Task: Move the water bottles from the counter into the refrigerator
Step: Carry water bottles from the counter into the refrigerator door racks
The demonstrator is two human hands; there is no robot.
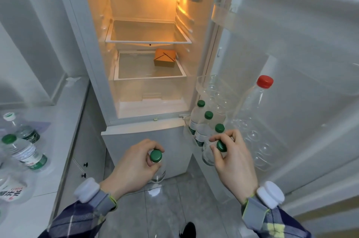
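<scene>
Head view: you stand before the open refrigerator, its door swung out across the right of the frame.
Left hand: your left hand, lower centre, curls its fingers round the neck of a green-capped water bottle that hangs upright over the grey floor tiles.
Right hand: your right hand, lower right of centre, pinches the neck of a second green-capped bottle just under its cap, right at the lower door rack.
Door rack: three green-capped bottles stand in a row in the door's lower bin; your right-hand bottle sits beside the nearest one, though whether it rests in the bin I cannot tell.
Red-capped bottle: a tall clear bottle stands in the door, right of centre.
Shelves: an orange box lies on the lower glass shelf, centre frame.
Counter: the white counter at lower left holds more water bottles, lying and leaning.
Wrists: white devices are strapped over your plaid sleeves.
</scene>
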